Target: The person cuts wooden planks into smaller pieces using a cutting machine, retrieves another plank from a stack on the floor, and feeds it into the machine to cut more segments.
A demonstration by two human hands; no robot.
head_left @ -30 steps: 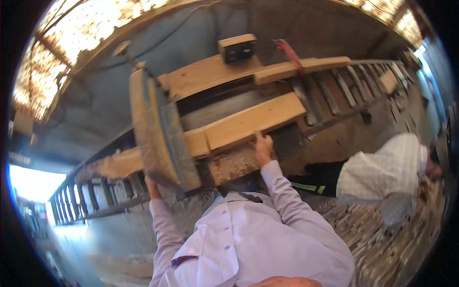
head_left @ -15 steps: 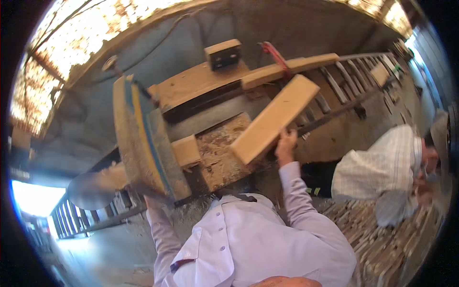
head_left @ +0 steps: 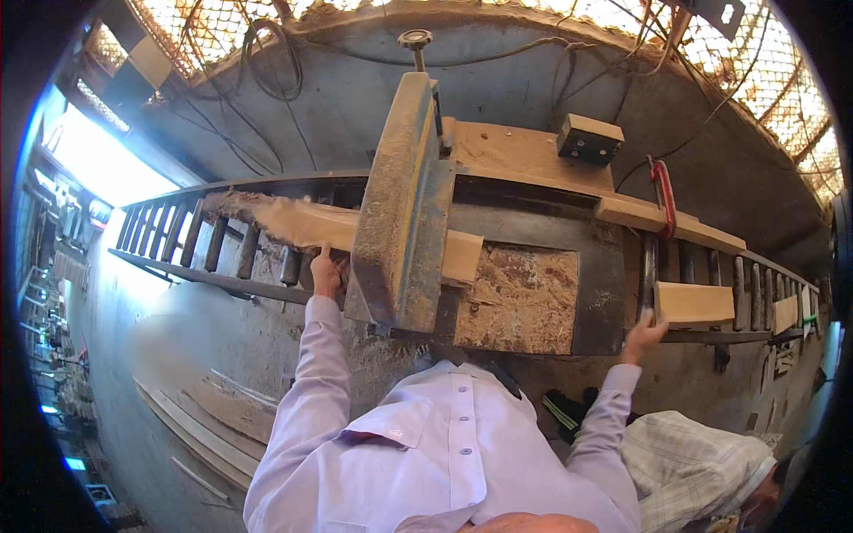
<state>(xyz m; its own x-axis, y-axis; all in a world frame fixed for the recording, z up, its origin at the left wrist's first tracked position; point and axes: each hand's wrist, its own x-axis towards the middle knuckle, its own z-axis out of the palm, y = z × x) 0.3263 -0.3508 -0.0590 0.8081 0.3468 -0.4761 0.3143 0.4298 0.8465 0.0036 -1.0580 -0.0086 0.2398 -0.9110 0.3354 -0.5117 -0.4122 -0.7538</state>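
A rough-edged wooden slab (head_left: 306, 222) lies across the rollers on the left and runs behind the upright, dusty machine housing (head_left: 391, 204). A squared end of wood (head_left: 462, 258) shows on the housing's right side. My left hand (head_left: 326, 274) is closed at the slab's near edge, one finger reaching up onto it. On the right-hand rollers rests a cut wooden block (head_left: 695, 305). Beside its left end is my right hand (head_left: 645, 338), slightly blurred, fingers apart and nothing held. Sawdust covers the machine table (head_left: 520, 306) between my hands.
A red clamp (head_left: 663, 197) grips a wooden fence bar (head_left: 675, 224) at the back. Behind the table stands a small block with a dark face (head_left: 590, 140). A person in a checked shirt (head_left: 693, 466) is low at the right. Long boards (head_left: 200, 426) lie on the left floor.
The wooden block has gone from my right hand, tilted over the table, to lying on the right rollers. My right hand has let it go. The view has swung, bringing my left hand into sight.
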